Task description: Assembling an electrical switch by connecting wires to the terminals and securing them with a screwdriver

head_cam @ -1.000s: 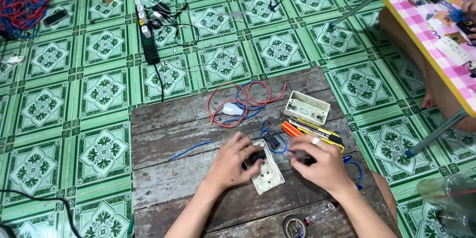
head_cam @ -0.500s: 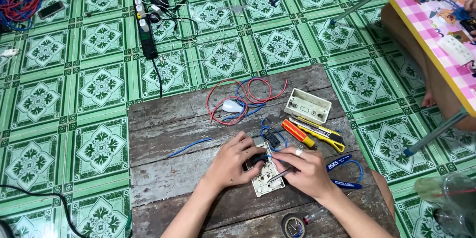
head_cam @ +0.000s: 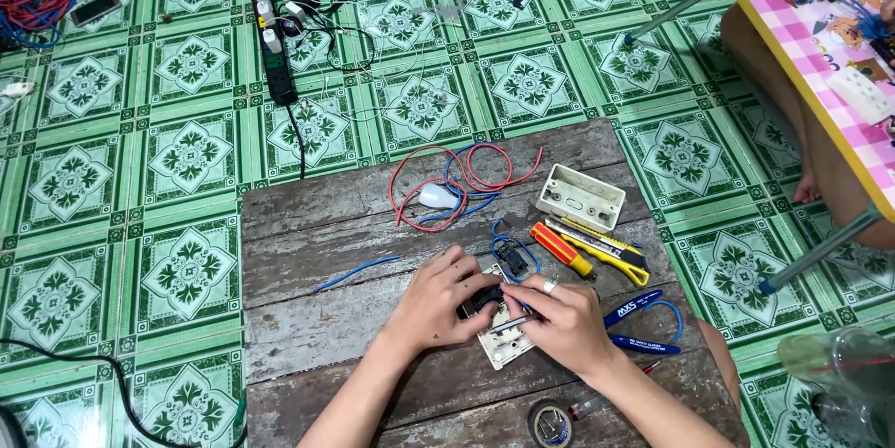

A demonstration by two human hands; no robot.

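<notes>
- Landmark: the weathered wooden board (head_cam: 373, 224) lying on the green patterned floor tiles (head_cam: 186, 66). All positions below refer to it.
- Left hand (head_cam: 438, 303): rests on the board near its centre, fingers curled closed on a small black switch module (head_cam: 485, 299), pinning it against the white switch plate (head_cam: 508, 341).
- Right hand (head_cam: 564, 317): just right of the left hand, fingers closed around a slim screwdriver (head_cam: 511, 324) — its tip points at the black module. A ring shows on one finger.
- White switch plate: lies flat on the board, partly under both hands, toward the near edge.
- Second black module with blue wire (head_cam: 511, 257): on the board just beyond the hands.
- Orange-handled screwdriver (head_cam: 562, 250) and yellow utility knife (head_cam: 606, 248): side by side, right of centre.
- White mounting box (head_cam: 580, 196): at the far right part of the board, open side up.
- Red and blue wire coil (head_cam: 457, 182) with a white bulb-shaped part: far centre.
- Blue-handled cutters (head_cam: 639, 322): near the right edge.
- Tape roll (head_cam: 550, 425): at the near edge.
- Black power strip (head_cam: 273, 47): off the board — on the tiles beyond its far left corner.
</notes>
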